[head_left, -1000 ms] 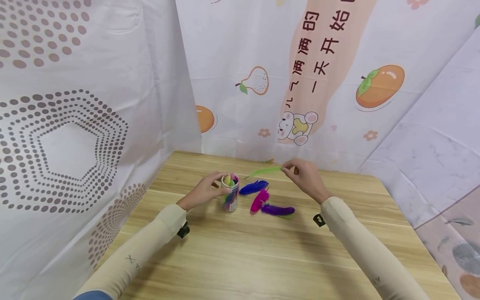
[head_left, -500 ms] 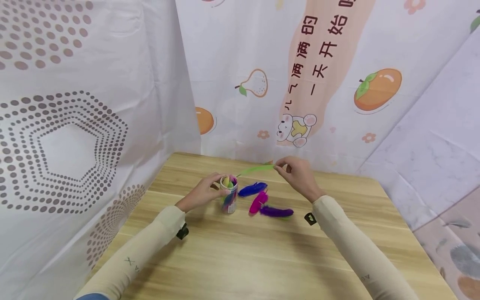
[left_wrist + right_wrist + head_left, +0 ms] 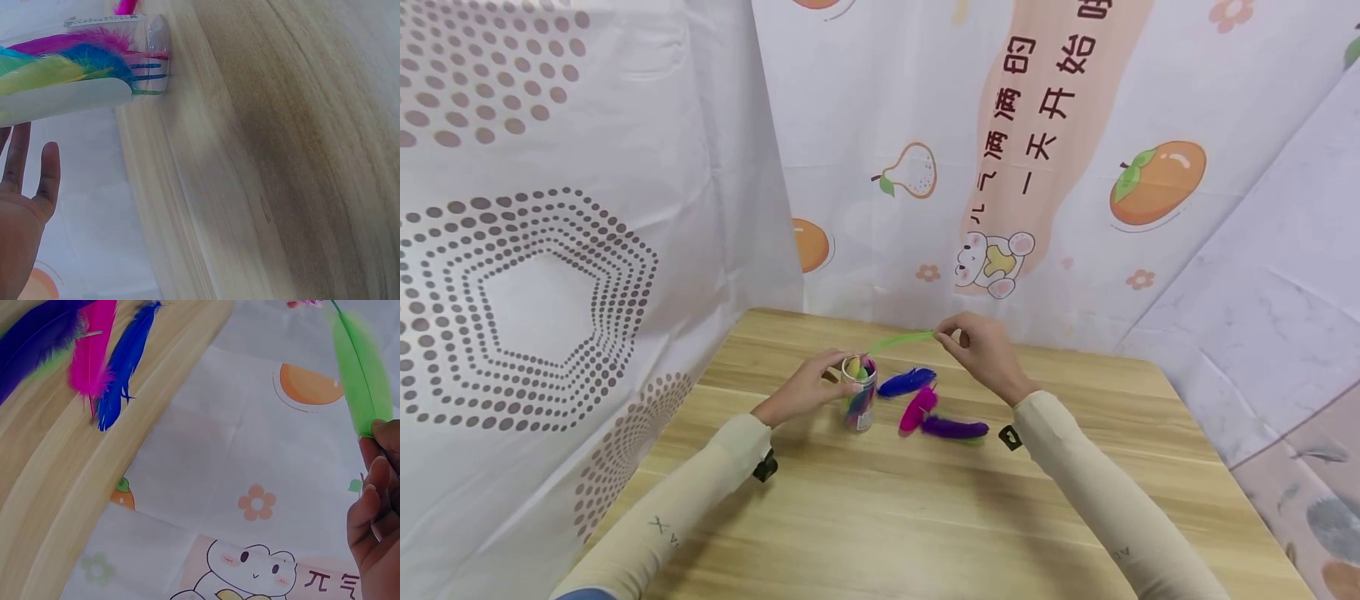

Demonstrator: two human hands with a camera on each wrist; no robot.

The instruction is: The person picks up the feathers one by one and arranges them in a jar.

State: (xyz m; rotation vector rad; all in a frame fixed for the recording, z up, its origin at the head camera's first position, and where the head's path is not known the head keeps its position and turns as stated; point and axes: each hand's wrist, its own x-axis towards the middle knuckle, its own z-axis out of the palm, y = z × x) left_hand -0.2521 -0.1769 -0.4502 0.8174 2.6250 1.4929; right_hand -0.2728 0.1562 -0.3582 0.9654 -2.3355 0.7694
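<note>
Head view: Above the wood-grain bench (image 3: 850, 517), near its far edge, the right hand (image 3: 981, 348) pinches a slender lime-green feather (image 3: 902, 338) by the tip; the left hand (image 3: 803, 388) grips a clear plastic cylinder (image 3: 860, 406). The feather looks nearly weightless, easily creased, best held by its shaft.

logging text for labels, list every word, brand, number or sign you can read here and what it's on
"气满满的" on the curtain; character before it unclear
"一天开始" on the curtain; next character cut off
"X" on the left sleeve; marks beside it unclear
Lettering on the right sleeve: too small
Label print on the jar: too small, blurred
</note>
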